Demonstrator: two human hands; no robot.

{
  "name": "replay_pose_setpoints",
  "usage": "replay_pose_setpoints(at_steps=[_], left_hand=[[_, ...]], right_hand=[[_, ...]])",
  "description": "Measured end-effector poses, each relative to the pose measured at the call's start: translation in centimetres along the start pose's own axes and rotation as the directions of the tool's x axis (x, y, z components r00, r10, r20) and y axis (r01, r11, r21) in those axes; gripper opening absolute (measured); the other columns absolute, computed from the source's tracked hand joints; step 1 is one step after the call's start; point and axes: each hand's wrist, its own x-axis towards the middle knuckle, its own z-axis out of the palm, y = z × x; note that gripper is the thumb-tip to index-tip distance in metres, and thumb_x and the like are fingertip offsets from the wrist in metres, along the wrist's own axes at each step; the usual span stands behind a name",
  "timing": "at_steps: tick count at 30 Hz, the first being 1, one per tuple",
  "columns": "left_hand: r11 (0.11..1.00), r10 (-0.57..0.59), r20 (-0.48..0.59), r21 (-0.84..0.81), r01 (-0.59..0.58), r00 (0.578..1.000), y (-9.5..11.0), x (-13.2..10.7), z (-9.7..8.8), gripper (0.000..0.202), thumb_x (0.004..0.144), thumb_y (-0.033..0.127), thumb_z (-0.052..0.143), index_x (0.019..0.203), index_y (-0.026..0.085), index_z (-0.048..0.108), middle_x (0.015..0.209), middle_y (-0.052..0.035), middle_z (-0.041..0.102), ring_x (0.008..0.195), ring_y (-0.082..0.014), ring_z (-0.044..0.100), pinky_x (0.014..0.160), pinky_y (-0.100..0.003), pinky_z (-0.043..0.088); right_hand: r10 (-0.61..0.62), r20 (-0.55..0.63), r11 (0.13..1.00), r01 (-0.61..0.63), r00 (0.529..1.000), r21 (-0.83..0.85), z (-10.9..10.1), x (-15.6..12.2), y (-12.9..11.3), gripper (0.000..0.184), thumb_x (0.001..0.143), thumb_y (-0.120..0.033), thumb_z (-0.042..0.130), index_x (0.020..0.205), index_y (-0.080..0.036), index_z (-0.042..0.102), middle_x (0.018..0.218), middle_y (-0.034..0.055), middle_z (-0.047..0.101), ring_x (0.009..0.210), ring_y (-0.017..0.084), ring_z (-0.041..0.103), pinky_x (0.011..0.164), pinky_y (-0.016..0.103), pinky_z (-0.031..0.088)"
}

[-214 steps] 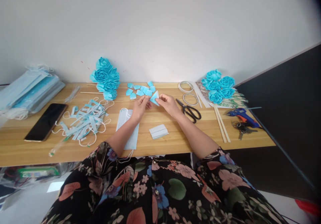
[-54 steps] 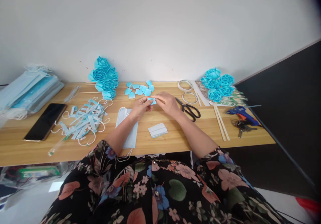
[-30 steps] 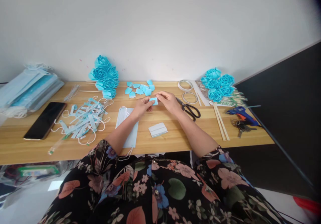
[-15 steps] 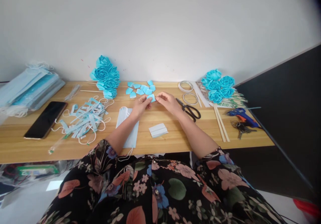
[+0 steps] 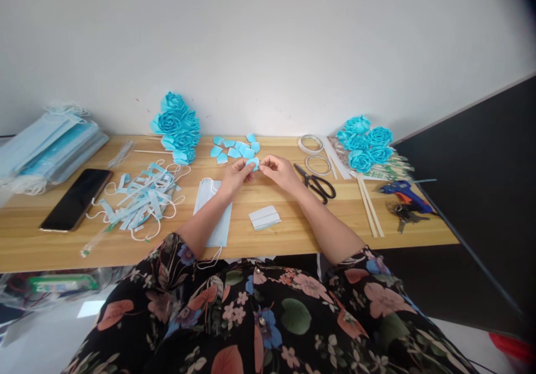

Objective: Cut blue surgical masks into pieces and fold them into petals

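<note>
My left hand [image 5: 235, 175] and my right hand [image 5: 280, 171] meet over the middle of the wooden table [image 5: 293, 229], both pinching one small folded blue piece [image 5: 253, 163] between their fingertips. Just behind it lies a scatter of several similar folded blue pieces [image 5: 235, 147]. A flat blue face mask [image 5: 213, 212] lies under my left forearm. A small white folded piece [image 5: 264, 217] rests on the table between my arms.
Black scissors [image 5: 317, 184] and two tape rolls [image 5: 315, 153] lie right of my hands. Blue paper roses stand at back left [image 5: 178, 127] and right [image 5: 365, 142]. Further right are wooden sticks [image 5: 370, 206], a glue gun [image 5: 405, 192] and keys [image 5: 404, 213]. Mask scraps [image 5: 140, 200], a phone [image 5: 76, 199] and stacked masks [image 5: 48, 150] lie left.
The blue piece between my fingers has become smaller and more folded than seven seconds ago. My hands stay nearly in place, fingertips shifting slightly on the piece.
</note>
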Motion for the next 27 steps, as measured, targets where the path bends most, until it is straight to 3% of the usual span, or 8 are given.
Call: replay_pose_setpoints(at_steps=[12, 17, 21, 27], left_hand=[[1.000, 0.015, 0.001, 0.005, -0.015, 1.000, -0.19, 0.16, -0.03, 0.039, 0.076, 0.052, 0.075, 0.074, 0.017, 0.058, 0.054, 0.0033, 0.058, 0.048, -0.0083, 0.050, 0.052, -0.022, 0.040], [0.999, 0.039, 0.002, 0.005, -0.039, 0.999, -0.21, 0.11, -0.12, 0.036, 0.078, 0.049, 0.073, 0.075, 0.017, 0.058, 0.054, 0.0032, 0.059, 0.049, -0.0084, 0.051, 0.052, -0.022, 0.040], [0.999, 0.039, 0.007, 0.014, -0.039, 0.999, -0.35, 0.13, -0.12, 0.035, 0.078, 0.049, 0.073, 0.075, 0.017, 0.059, 0.055, 0.0029, 0.059, 0.049, -0.0085, 0.051, 0.052, -0.022, 0.040], [0.998, 0.035, 0.011, 0.057, -0.036, 0.999, -0.65, 0.27, -0.11, 0.034, 0.078, 0.047, 0.073, 0.072, 0.017, 0.057, 0.054, 0.0025, 0.058, 0.048, -0.0083, 0.051, 0.051, -0.021, 0.039]], right_hand=[[-0.001, 0.021, 1.000, 0.001, 1.000, 0.004, 0.08, 0.01, 0.28, 0.020, 0.085, -0.037, 0.063, 0.078, -0.019, 0.061, 0.078, -0.0002, 0.065, 0.073, 0.014, 0.057, 0.072, 0.027, 0.045], [0.056, -0.002, 0.984, -0.054, 0.998, 0.169, -0.02, 0.10, 0.04, 0.030, 0.088, -0.048, 0.060, 0.098, -0.020, 0.065, 0.086, 0.0017, 0.066, 0.083, 0.017, 0.061, 0.078, 0.029, 0.048], [0.064, 0.046, 0.986, -0.070, 0.997, 0.151, -0.04, 0.07, 0.00, 0.031, 0.087, -0.050, 0.061, 0.086, -0.019, 0.064, 0.082, 0.0007, 0.064, 0.079, 0.016, 0.058, 0.077, 0.028, 0.046], [0.045, -0.005, 0.996, -0.045, 0.999, 0.080, 0.02, 0.08, 0.04, 0.024, 0.084, -0.042, 0.063, 0.080, -0.018, 0.061, 0.075, -0.0011, 0.060, 0.071, 0.013, 0.051, 0.069, 0.026, 0.040]])
